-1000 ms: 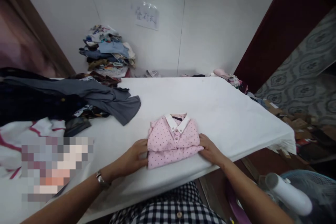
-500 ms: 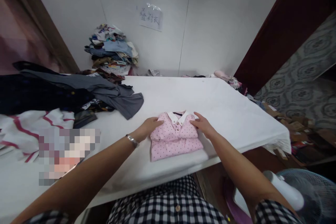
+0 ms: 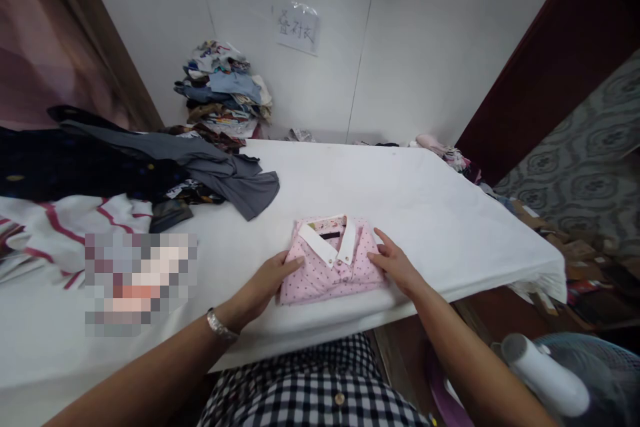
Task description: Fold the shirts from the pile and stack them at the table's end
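A folded pink dotted shirt (image 3: 327,267) with a white collar lies near the front edge of the white table (image 3: 400,193). My left hand (image 3: 267,280) rests flat against the shirt's left side, fingers touching the cloth. My right hand (image 3: 395,265) presses on its right side, fingers spread on the fabric. Neither hand lifts the shirt; it lies flat on the table. A watch sits on my left wrist.
A grey garment (image 3: 225,177) and dark clothes (image 3: 65,167) are heaped at the left, with a white and red striped cloth (image 3: 75,227) in front. A pile of folded clothes (image 3: 225,93) stands against the back wall. A fan (image 3: 575,373) is at lower right.
The shirt has been folded shorter and now lies more compact, collar on top. Both hands moved from the collar area down to the shirt's sides.
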Motion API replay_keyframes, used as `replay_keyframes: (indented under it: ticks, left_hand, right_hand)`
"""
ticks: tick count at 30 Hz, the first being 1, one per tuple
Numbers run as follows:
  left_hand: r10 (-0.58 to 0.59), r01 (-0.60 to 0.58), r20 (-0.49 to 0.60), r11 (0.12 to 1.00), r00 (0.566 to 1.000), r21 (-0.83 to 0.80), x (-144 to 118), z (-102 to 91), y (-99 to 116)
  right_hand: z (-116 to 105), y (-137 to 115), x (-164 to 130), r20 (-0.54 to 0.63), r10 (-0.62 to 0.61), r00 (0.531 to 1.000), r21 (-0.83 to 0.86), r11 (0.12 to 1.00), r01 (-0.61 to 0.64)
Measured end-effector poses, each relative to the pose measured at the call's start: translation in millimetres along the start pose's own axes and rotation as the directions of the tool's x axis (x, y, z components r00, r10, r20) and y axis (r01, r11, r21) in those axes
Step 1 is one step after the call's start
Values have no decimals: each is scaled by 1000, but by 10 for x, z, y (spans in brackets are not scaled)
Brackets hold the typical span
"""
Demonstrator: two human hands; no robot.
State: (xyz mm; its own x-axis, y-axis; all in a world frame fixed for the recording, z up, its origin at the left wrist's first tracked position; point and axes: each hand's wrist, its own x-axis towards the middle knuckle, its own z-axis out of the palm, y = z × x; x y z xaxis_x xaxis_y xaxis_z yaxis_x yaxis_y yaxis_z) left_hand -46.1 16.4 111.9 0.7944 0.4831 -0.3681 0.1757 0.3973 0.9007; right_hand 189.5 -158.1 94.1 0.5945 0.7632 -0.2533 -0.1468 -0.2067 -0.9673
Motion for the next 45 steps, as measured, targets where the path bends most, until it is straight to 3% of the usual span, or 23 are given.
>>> replay_keyframes:
  ticks: [4, 6, 8, 11, 14, 19, 23, 28, 30, 33, 37, 41, 45]
  left_hand:
    - [66, -66, -35, 998, 997, -2, 53, 23, 75]
    - [175, -164, -101, 981, 979, 105, 81, 37, 100]
    - [273, -216, -156, 926, 949, 308, 145, 36, 106]
    - [234, -96, -176, 818, 956, 567, 285, 2, 85]
    - [159, -2, -173, 740, 972, 672, 373, -61, 54]
    - [300, 22, -250, 598, 921, 801, 387, -233, 98]
    - [358, 65, -307, 553, 882, 831, 529, -282, 201]
    - [284, 90, -235, 443, 930, 892, 775, -127, 267]
    - [263, 96, -221, 416, 939, 904, 815, -102, 279]
    - [242, 102, -242, 478, 940, 873, 776, -159, 287]
    - [209, 74, -223, 551, 952, 831, 600, -231, 267]
    - [147, 58, -182, 604, 972, 795, 485, -125, 233]
    - [209, -10, -204, 721, 957, 693, 490, 15, 164]
  right_hand:
    - [30, -33, 22, -54, -116, 992, 40, 992, 118]
    - [32, -32, 37, -94, -210, 973, 53, 975, 215]
    - [30, 11, 75, -126, -232, 964, 4, 972, 235]
    - [17, 121, 141, -167, -163, 972, -175, 975, 134]
    - [-22, 207, 149, -180, -154, 971, -305, 948, 94]
    - [-157, 222, 94, -227, -231, 946, -458, 883, 105]
    - [-167, 153, 165, -219, -139, 966, -461, 887, 24]
    - [-42, 99, 321, -161, -139, 977, -558, 829, 26]
    - [-42, 119, 342, -158, -151, 976, -536, 843, 44]
    - [-114, 164, 273, -183, -146, 972, -464, 884, 45]
    - [-184, 170, 71, -192, -117, 974, -520, 854, 0]
    - [-56, 87, -23, -160, -145, 976, -546, 837, 35]
    - [107, 13, 29, -167, -139, 976, -289, 953, 86]
